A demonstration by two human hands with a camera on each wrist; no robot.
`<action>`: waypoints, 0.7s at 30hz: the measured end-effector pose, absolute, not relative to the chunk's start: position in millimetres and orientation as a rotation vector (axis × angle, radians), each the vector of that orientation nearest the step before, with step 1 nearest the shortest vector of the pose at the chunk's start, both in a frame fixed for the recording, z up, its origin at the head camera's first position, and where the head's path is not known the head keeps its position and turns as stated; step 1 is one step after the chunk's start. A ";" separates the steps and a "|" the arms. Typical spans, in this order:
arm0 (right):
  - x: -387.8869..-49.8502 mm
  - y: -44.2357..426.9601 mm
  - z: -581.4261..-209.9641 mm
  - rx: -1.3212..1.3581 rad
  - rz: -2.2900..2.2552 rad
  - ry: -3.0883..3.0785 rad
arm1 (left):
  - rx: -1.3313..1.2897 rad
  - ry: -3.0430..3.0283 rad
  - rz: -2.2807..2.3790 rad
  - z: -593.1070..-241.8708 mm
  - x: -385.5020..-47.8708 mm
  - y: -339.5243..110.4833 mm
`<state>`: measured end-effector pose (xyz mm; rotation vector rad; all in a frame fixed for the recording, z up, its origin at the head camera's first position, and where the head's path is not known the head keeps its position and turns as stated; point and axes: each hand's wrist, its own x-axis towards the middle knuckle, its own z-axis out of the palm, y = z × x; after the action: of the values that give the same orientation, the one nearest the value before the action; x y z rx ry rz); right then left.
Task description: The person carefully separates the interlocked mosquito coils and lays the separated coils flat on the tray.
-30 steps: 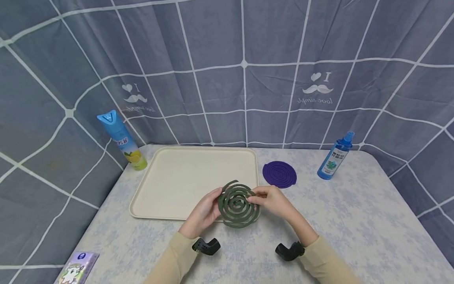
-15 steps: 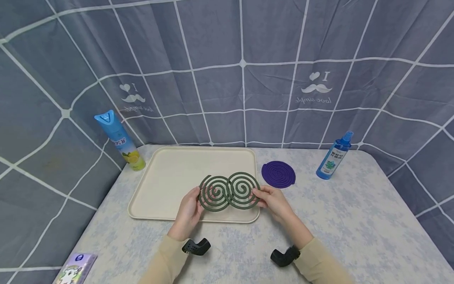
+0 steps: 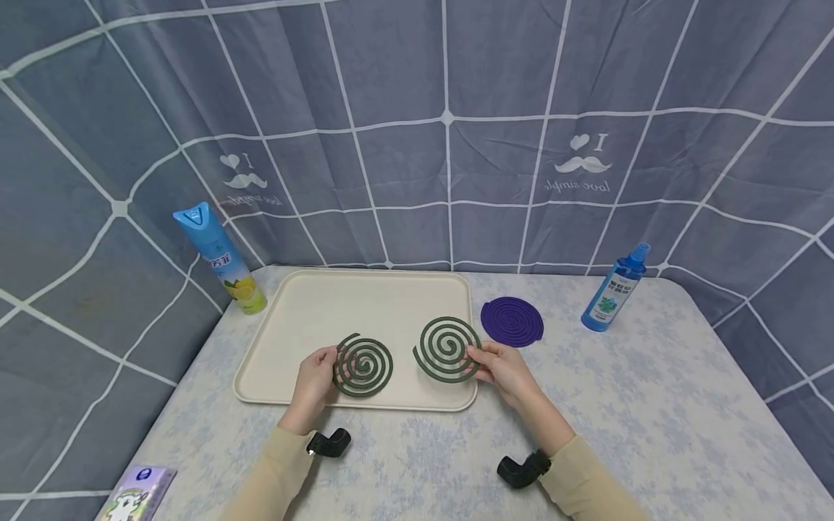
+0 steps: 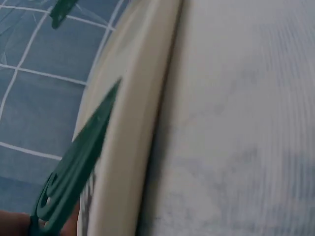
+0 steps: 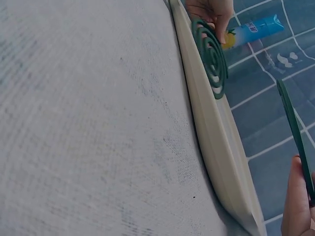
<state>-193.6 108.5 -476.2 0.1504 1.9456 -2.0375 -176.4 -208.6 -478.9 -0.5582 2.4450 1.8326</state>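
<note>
A person's left hand (image 3: pixel 316 378) is pinching one green mosquito coil (image 3: pixel 365 366) by its edge, with some fingers showing behind it through the gaps. The right hand (image 3: pixel 505 369) is pinching another green coil (image 3: pixel 449 349) the same way, its thumb pressing the near side. Both hands are curling their fingers only at the rims. The two coils are staying well apart. The right one is hanging above the right end of the cream tray (image 3: pixel 355 304). The left one is tilting over the tray's front edge, and I cannot tell if it is touching.

The tray is lying on the worktop (image 3: pixel 606 420), and a purple spiral disc (image 3: pixel 512 321) is lying just beside it.

The curtain (image 3: pixel 404 87) is showing "I", a heart, a moustache and "love simple", all written backwards. The blue spray can (image 3: pixel 224 257) is showing lemons and big letters, and the blue spray bottle (image 3: pixel 612 295) is wearing a white label with green leaves; I cannot read either. A purple pack (image 3: pixel 135 495) is showing a white cartoon animal.
</note>
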 end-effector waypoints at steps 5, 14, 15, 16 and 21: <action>-194.8 108.7 -476.6 0.146 -2.011 1.978 | -0.537 2.605 1.688 -481.3 -178.1 -208.9; -199.2 106.7 -480.4 0.157 -1.975 2.038 | -0.206 2.976 1.274 -482.5 -172.5 -196.0; -199.7 106.2 -480.9 0.150 -1.961 2.055 | -0.169 2.971 1.225 -483.4 -172.1 -194.8; -200.2 104.8 -481.4 0.148 -1.943 2.078 | -0.130 2.971 1.175 -484.2 -171.9 -194.4; -202.4 97.0 -481.4 0.108 -1.861 2.177 | -0.061 2.940 1.005 -486.0 -171.3 -192.9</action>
<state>-202.4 97.0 -481.4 0.1079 2.1773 -1.8610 -171.3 -192.9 -486.0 -0.0610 2.9399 1.0048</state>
